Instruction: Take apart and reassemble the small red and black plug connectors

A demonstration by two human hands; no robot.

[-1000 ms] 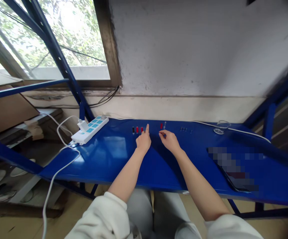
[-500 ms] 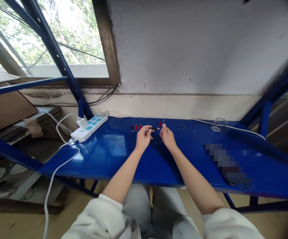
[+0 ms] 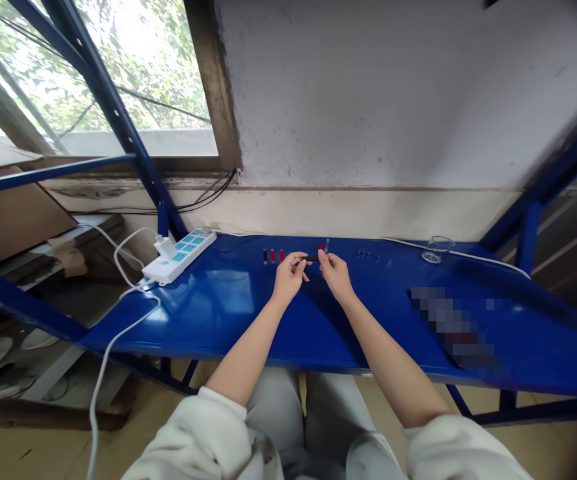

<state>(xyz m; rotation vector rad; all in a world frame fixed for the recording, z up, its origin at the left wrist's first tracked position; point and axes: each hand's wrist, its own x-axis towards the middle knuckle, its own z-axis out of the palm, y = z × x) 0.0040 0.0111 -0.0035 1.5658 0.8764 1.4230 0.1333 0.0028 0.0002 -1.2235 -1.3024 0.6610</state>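
Observation:
In front of me, above the blue table [image 3: 238, 333], a slim black pen-like tube [image 3: 310, 258] lies level between my hands. My left hand [image 3: 288, 275] pinches its left end between thumb and fingertips. At the right end, the fingers of my right hand [image 3: 335, 273] are closed on it and hide the tip. Just behind the right fingertips a small red piece [image 3: 320, 247] and a clear slender piece [image 3: 327, 245] stand upright. Left of my hands stand a small black tube [image 3: 265, 257] and two red tubes [image 3: 273, 256].
Several tiny clear pieces [image 3: 363, 253] lie right of my hands. A clear round glass dish [image 3: 437, 249] sits at the back right, and a dark blurred-out object [image 3: 453, 327] lies nearer. A white power strip [image 3: 179, 257] with cables is on the left.
My right hand has moved slightly left and closed on the right end of the black tube, whose tip showed before. My left hand has barely moved.

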